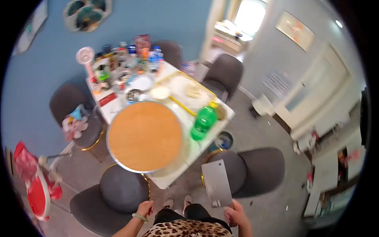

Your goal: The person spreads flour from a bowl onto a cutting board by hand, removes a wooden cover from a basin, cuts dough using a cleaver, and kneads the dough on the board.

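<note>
In my right hand (235, 213) is a cleaver (217, 183), its broad steel blade pointing up and away from me, over a grey chair at the right. My left hand (145, 208), with a pale green bangle at the wrist, is curled closed beside another grey chair (124, 189); nothing shows in it. Ahead of me a large round wooden board (145, 136) with a silvery rim lies on the near end of the white table (167, 177). Neither hand touches the board.
A green bottle (204, 121) with a yellow cap stands by a yellow-edged mat (185, 93) with white powder on it. Bottles and jars crowd the table's far end, near a pink fan (85, 56). Chairs surround the table; a bin (225, 140) stands at its right.
</note>
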`<state>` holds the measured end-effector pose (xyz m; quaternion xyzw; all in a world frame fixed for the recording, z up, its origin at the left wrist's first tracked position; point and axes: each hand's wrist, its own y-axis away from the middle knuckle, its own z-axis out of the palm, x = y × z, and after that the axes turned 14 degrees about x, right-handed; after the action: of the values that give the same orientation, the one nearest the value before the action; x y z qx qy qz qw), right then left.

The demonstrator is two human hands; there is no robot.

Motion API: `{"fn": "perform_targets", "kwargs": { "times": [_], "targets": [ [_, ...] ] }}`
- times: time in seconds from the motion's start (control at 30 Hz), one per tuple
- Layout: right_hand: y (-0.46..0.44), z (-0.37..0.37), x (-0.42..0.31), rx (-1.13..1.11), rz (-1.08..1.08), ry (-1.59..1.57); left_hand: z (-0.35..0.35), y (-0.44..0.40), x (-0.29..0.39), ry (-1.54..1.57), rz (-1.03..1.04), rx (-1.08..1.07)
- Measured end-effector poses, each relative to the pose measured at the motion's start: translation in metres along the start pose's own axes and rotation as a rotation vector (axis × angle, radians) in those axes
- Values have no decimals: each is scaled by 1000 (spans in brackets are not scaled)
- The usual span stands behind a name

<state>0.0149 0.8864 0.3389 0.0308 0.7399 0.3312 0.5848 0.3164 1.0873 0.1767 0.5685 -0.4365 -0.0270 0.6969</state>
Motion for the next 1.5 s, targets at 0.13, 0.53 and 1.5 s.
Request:
{"fn": "perform_targets", "kwargs": {
  "times": [0.13,0.53,1.5],
  "targets": [
    [27,-38,28,91,8,-189,35,0,10,-177,91,-80],
    [126,-218,161,587,89,-687,283,26,-14,-524,348,-443],
    [-20,-599,55,1017,225,-533,703,103,55,1,702,-388]
  ]
}}
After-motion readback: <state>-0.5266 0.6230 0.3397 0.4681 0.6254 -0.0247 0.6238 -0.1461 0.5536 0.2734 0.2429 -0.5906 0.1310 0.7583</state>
